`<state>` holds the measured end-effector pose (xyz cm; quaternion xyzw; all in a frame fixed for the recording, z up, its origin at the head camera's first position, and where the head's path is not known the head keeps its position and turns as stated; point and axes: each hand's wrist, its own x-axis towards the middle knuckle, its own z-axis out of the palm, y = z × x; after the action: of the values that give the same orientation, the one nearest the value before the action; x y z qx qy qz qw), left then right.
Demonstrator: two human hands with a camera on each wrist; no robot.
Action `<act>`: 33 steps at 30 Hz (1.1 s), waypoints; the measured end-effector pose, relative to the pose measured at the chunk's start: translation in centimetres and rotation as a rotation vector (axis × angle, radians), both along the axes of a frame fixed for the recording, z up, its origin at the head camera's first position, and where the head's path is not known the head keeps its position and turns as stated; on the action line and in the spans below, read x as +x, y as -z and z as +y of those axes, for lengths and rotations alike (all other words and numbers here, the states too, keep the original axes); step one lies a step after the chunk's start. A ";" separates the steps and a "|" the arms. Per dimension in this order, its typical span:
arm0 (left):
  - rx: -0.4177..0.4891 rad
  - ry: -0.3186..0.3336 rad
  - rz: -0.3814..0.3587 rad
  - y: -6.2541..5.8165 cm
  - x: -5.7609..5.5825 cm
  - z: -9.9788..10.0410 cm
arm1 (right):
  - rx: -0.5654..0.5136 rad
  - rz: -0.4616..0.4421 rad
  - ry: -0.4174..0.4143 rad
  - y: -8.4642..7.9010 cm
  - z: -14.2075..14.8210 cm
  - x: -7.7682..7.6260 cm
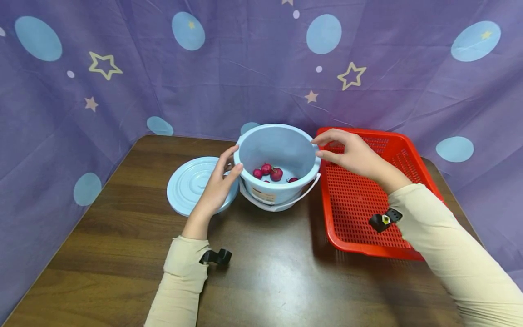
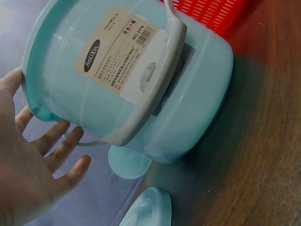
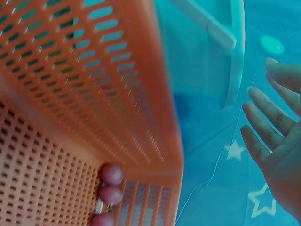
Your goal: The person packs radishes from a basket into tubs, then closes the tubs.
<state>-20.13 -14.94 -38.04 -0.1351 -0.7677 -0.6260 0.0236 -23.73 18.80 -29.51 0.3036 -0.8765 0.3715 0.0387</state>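
A light blue bucket (image 1: 279,150) stands upright with its lid off and its handle hanging down in front. Inside lie several small, round, dark red fruits or vegetables (image 1: 276,174), some with short stems. At the bucket's left rim is my left hand (image 1: 215,186), its fingers spread along the outside, as the left wrist view shows. My right hand (image 1: 352,152) hovers by the right rim, thumb and fingers parted with nothing between them. In the right wrist view that hand's fingers (image 3: 268,113) are loosely extended, a small gap away from the bucket.
Right of the bucket sits a red perforated basket (image 1: 335,236); the right wrist view shows round reddish things (image 3: 111,174) in its corner. The round blue lid (image 1: 184,181) lies left of the bucket on the wooden table (image 1: 261,272). A purple curtain (image 1: 253,59) hangs behind.
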 end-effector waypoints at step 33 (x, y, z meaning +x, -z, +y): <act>-0.004 -0.006 -0.011 -0.1 0.1 0.1 | 0.135 -0.173 0.318 6.4 8.7 -4.5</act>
<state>-20.04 -14.88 -37.90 -0.1295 -0.7694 -0.6251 0.0208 -28.18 27.47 -35.86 0.1300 -0.9364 0.3259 0.0012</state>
